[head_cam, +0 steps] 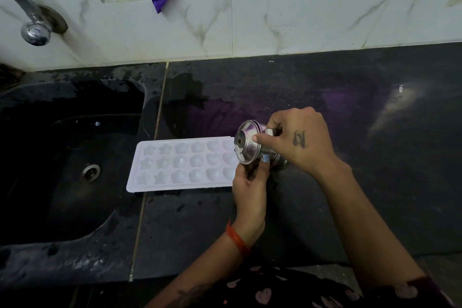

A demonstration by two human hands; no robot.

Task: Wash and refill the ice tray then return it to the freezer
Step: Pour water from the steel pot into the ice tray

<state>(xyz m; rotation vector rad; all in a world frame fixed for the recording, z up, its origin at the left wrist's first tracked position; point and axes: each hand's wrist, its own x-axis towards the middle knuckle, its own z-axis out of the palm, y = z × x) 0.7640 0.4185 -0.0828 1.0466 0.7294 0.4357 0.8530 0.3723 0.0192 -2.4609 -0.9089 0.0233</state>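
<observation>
Tipping the steel cup at frame centre over the white ice tray just right of the sink, right hand gripping its handle and left hand cradling underneath, I'd pour slow so each mould fills without overflowing.

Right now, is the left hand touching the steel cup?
Touching. The head view shows the left hand under the tilted steel cup, its thumb pressed against the cup's lower rim, while the right hand grips it over the ice tray.
</observation>
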